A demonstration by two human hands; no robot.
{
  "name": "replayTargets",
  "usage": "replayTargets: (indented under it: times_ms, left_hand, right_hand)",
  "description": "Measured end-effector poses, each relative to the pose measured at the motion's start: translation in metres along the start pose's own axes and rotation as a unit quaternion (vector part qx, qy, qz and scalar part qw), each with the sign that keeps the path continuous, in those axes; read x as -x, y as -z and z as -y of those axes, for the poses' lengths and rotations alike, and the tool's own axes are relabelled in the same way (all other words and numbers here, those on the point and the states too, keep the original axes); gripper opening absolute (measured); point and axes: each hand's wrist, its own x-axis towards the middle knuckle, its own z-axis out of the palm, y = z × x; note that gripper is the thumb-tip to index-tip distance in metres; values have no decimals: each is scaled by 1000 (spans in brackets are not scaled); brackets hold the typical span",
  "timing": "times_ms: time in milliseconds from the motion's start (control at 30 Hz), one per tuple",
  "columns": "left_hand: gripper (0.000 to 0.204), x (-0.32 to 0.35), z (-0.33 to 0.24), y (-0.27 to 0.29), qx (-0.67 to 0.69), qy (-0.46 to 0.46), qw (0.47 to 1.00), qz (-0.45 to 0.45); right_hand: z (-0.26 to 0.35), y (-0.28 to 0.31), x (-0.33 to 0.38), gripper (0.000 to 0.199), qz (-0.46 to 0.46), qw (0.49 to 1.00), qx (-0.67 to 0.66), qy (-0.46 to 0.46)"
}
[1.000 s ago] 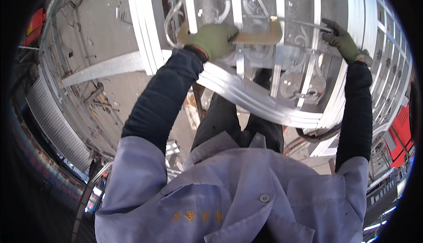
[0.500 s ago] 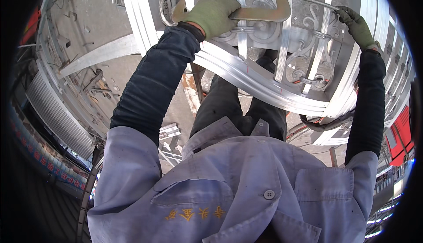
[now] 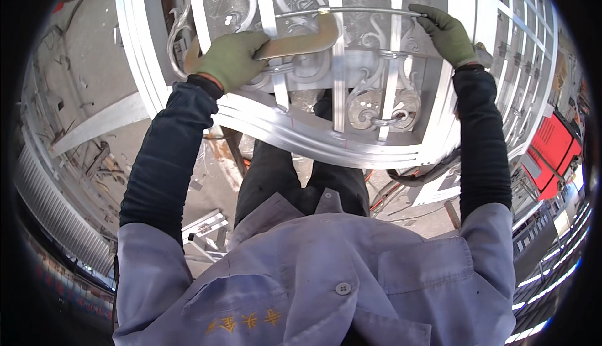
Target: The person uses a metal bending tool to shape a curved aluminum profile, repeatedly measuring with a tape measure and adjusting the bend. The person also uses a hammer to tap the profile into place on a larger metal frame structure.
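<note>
A gold-brown C-clamp (image 3: 304, 45) with a long threaded screw (image 3: 376, 10) lies across a silver metal panel of bars and scrolls. My gloved left hand (image 3: 232, 61) is closed around the clamp's body, hiding part of it. To the right, my gloved right hand (image 3: 448, 37) pinches the outer end of the screw. Below the hands runs the panel's curved, ribbed edge rail (image 3: 269, 133). Upright bars (image 3: 337, 89) and curled scrollwork (image 3: 360, 104) fill the panel. Whether the clamp presses on a bar cannot be made out.
More barred panels (image 3: 523, 64) stand at the right, with a red machine (image 3: 552, 152) beyond them. On the floor at left lie a pale curved strip (image 3: 103, 123) and scattered scraps. Metal offcuts (image 3: 204, 224) are near my legs, and cables (image 3: 382, 195) run under the panel.
The whole view has shifted, so the panel, clamp and both hands appear farther left. The clamp's screw looks more level. Both hands keep their holds.
</note>
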Motion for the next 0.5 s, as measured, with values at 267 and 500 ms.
replayTargets:
  times_ms: [267, 500]
  left_hand:
    - [35, -4, -3, 0, -11, 22, 999, 27]
    - [36, 1, 7, -6, 3, -36, 999, -36]
  right_hand:
    - [21, -18, 26, 29, -133, 990, -57, -6]
    - [10, -41, 21, 26, -186, 972, -140, 40]
